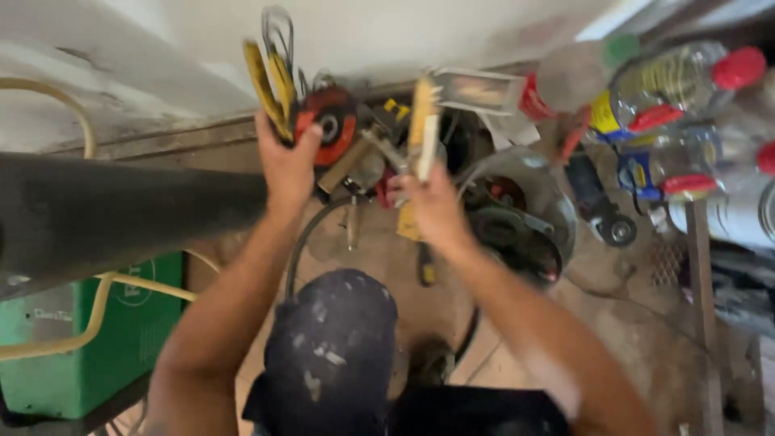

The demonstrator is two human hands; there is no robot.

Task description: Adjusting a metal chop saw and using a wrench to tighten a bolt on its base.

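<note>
Paint-spattered dark knee point(331, 347) nearest, person crouched over dusty concrete floor point(630, 323). Left hand point(284, 165) closed round yellow-handled pliers point(270, 81), just beside red-disc angle grinder point(331, 121). Right hand point(432, 206) wrapped on yellow-and-white-handled tool point(424, 121), blurred, kind unclear. Both sit in tool heap at floor's far edge against wall. Beyond, right: grey metal bucket point(557, 202), red-capped clear plastic bottles point(686, 81). Best lift each tool straight up, clear of cables, firm grips.

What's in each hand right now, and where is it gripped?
Left hand grips yellow-handled pliers near the head, handles pointing away. Right hand holds a blurred yellow-and-white tool by its lower end.
</note>
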